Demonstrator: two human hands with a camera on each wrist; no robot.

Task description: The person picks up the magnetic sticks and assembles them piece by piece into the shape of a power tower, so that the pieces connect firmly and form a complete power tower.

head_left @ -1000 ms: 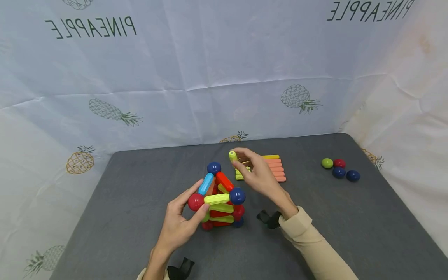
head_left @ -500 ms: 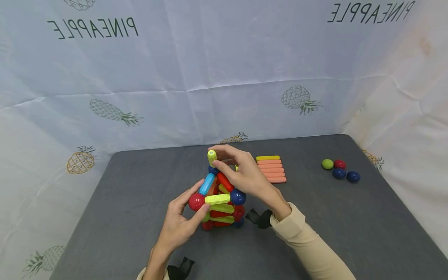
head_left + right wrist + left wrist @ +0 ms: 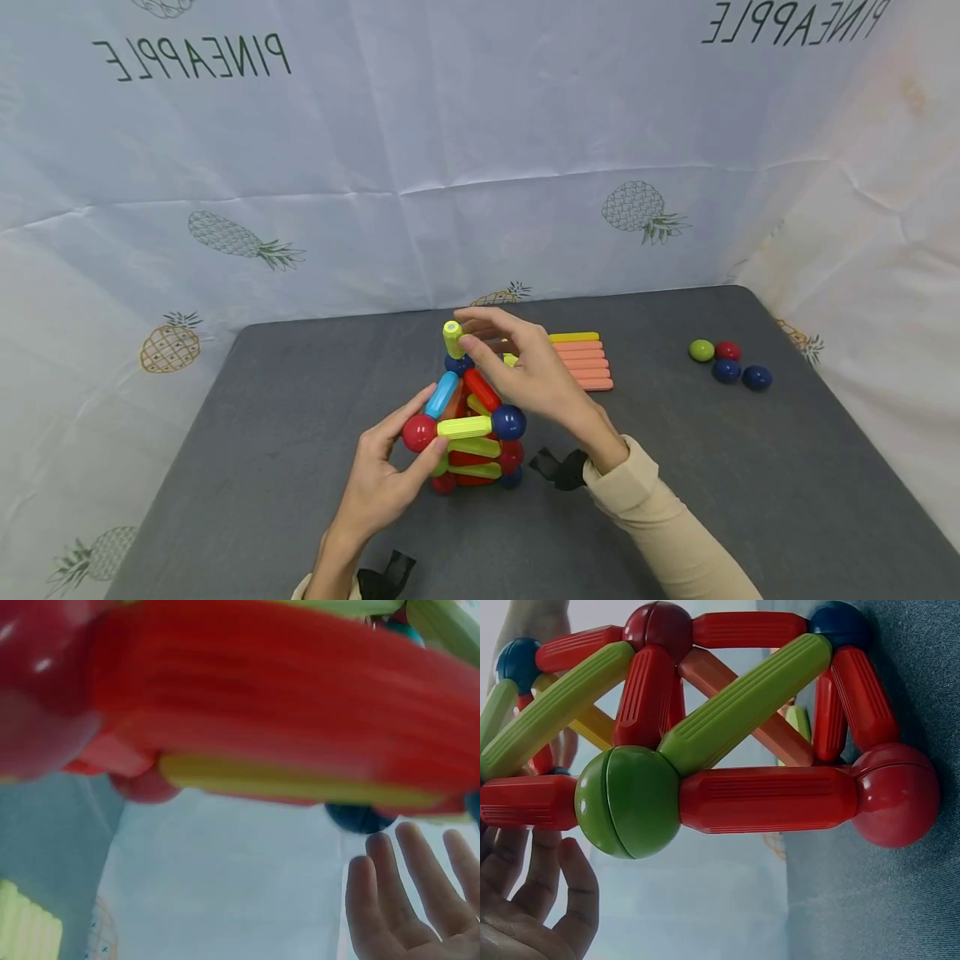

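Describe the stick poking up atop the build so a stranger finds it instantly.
On the grey table, the left hand holds a ball-and-rod tower. Over the dark blue ball at its far top corner, by the right hand, is the yellow-green rod. Unlike the slanting light blue rod and red rod, it points upward, its top end bare.

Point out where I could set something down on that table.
Bare table lies between its left edge and the left grip, between the sticks and four balls, and in front of those balls. The middle is crowded: left grip, tower, right grip and sticks sit close together.
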